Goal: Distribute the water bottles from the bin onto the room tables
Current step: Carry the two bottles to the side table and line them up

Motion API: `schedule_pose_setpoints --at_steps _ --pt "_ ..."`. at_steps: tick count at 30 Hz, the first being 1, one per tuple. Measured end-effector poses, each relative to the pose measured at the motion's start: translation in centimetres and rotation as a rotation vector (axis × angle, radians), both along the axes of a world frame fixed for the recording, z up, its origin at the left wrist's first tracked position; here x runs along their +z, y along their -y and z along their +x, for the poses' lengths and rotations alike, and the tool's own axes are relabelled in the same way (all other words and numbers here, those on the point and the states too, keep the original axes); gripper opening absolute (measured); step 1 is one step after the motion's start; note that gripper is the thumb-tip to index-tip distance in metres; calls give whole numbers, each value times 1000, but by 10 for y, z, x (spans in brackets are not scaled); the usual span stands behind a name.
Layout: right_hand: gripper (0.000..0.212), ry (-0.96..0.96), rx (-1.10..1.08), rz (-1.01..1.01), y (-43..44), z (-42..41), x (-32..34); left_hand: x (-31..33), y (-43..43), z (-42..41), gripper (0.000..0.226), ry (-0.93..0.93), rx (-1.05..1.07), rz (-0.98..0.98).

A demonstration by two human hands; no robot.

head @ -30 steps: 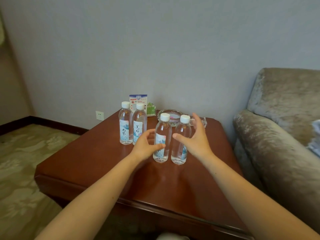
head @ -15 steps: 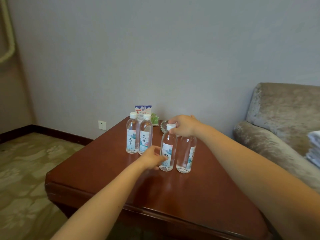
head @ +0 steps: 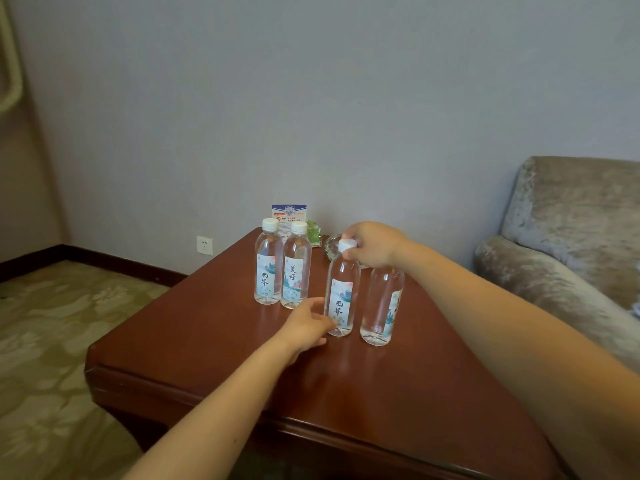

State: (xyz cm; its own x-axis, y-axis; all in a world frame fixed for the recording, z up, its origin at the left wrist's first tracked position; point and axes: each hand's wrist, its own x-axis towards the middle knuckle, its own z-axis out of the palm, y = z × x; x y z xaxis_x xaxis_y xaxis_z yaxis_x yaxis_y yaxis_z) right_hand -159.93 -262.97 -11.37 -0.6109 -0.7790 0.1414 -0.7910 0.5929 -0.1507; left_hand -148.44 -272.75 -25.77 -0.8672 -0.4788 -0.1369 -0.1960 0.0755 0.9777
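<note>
Head view: four clear water bottles with white caps stood upright on a glossy reddish-brown wooden table (head: 242, 368), in two pairs near the centre of the frame. The back pair, a bottle (head: 267, 271) and its neighbour (head: 296, 271), stood just beside each other toward the table's far corner. The nearer pair stood lower and further right in the frame. The person's right hand (head: 374, 249) reached over from the right, its fingers curled round the cap of the nearer left bottle (head: 341, 299) and covering the top of the nearer right bottle (head: 382, 306) beside it. The left hand (head: 306, 323) came in from the lower left, its fingertips against the bottom of that same nearer left bottle; whether they gripped it or only touched it, I could not tell. Behind the bottles, by the grey wall, stood a blue and white printed card (head: 289, 213), with something small and green (head: 313, 233) next to it and a glass ashtray (head: 331, 247) partly hidden by the bottle. A wall socket (head: 204, 245) sat low at left, and a grey-brown velvet sofa (head: 571, 237) filled the right edge.
</note>
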Motion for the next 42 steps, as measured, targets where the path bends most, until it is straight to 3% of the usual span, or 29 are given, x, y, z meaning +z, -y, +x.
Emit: schedule_pose_setpoints --at_steps 16,23,42 --pt "33 -66 16 -12 38 -29 -7 -6 15 -14 59 -40 33 -69" --pt "34 -42 37 -30 54 -40 -7 -9 19 -21 69 -29 100 -86" --pt "43 51 23 -71 59 -43 -9 -8 21 -23 68 -53 123 -89"
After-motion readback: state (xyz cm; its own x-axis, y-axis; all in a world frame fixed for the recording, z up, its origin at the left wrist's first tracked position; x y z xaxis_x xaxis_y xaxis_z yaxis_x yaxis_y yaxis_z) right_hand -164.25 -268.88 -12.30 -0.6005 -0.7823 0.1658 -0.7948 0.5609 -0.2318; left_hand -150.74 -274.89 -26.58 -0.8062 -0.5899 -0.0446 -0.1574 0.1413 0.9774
